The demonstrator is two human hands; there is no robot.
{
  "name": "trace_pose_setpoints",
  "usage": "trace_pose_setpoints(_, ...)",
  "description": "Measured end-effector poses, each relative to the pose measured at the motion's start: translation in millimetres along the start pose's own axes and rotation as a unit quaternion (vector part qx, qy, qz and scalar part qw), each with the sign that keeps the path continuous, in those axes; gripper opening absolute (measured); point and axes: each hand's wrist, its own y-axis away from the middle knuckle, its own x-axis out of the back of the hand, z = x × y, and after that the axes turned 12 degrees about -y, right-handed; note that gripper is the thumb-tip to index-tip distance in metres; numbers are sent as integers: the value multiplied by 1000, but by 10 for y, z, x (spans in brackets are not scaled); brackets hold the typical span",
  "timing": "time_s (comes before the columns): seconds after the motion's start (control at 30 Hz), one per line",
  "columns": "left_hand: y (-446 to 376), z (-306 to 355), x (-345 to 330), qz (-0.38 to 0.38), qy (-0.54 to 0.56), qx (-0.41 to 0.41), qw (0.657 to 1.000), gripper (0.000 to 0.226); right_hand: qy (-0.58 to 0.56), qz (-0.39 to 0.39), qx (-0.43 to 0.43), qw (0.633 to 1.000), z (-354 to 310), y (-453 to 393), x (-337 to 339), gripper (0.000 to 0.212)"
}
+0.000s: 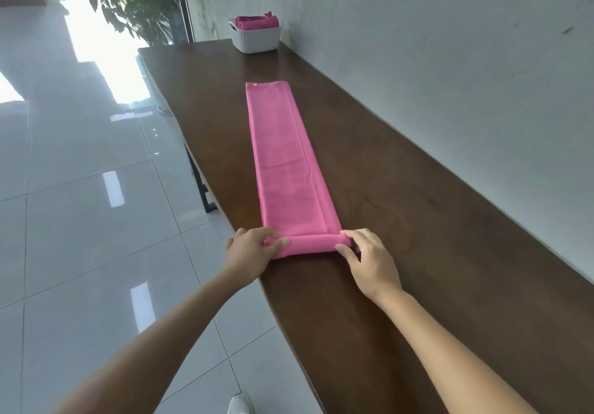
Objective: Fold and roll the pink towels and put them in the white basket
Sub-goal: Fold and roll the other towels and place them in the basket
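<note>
one flat pink towel (289, 163), one white basket (256, 39), two hands, one table (418, 221)

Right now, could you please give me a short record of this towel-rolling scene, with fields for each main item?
towel: long pink folded towel lying flat along the dark brown wooden table, near end rolled into a short tube
left hand: left hand gripping the roll's left end
right hand: right hand gripping the roll's right end
basket: white woven plastic basket at the table's far end, against the wall, pink towels inside
stage: rolling just begun, most of the towel unrolled
</note>
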Motion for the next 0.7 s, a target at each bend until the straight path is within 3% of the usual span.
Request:
trace_pose_setpoints(0.13, -49, 80, -9, 24, 19, 53, 998, 20, -37, -14, -78, 996, -90, -186, 13, 23)
trace_pose_setpoints(0.23, -26, 93, -76, 104, 47, 58, 992, 22, -39, -45, -132, 989, -147, -329, 48, 27)
trace_pose_setpoints(0.4, 30, -22, -177, 190, 78, -24, 978, 22, -34, -84, -191, 977, -253, -480, 76, 28)
trace_pose_setpoints(0.57, -2, -232, -170, 167, 43, -134, 976, 35, -35, -87, -224, 970, -265, -546, 63, 30)
trace_pose_setpoints(0.7, -37, -264, -133, 154, 61, -166, 972, 34, -36, -81, -223, 971, -265, -491, 52, 29)
